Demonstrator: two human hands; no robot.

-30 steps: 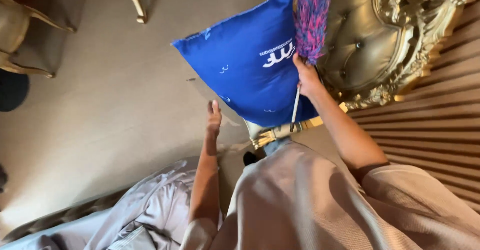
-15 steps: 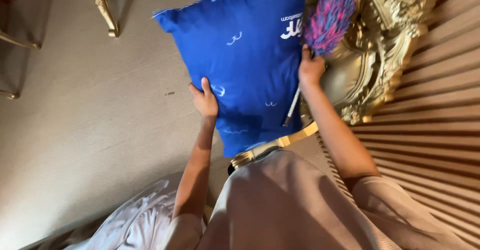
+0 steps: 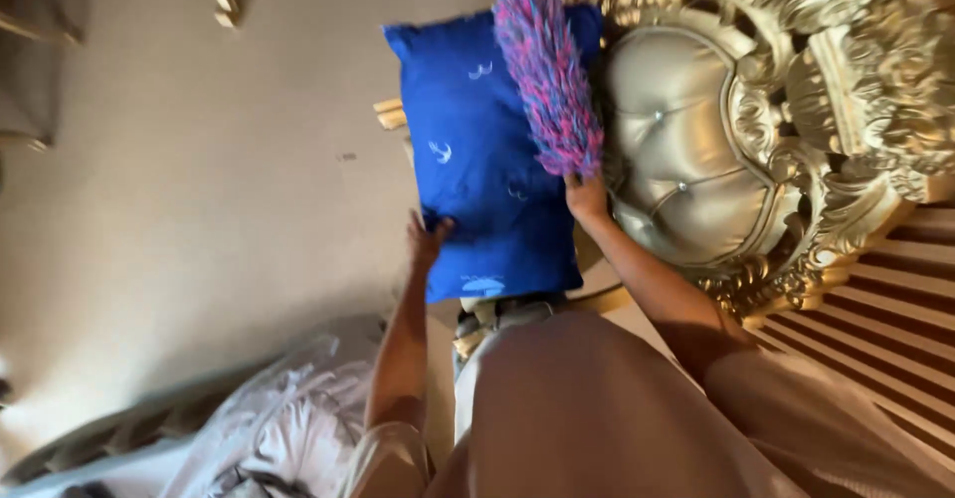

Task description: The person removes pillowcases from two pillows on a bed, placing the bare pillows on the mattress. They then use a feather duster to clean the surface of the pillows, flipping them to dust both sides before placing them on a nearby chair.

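Blue rectangular fabric pillow [image 3: 477, 160] with small white marks is held up near the middle of the view, standing on its short end, just at 9 o'clock of the gold tufted headboard with carved ornate frame [image 3: 696, 150]. Beige carpeted floor [image 3: 199, 209] fills the 9 o'clock side, rumpled white bedding [image 3: 288, 418] at 7 o'clock. Left hand [image 3: 428, 239] pinches the pillow's lower edge, looks like to steady it. Right hand [image 3: 587, 199] is wrapped round the handle of a fluffy pink-and-purple duster [image 3: 552, 75], which lies across the pillow's 2 o'clock corner, so that hand props the pillow too.
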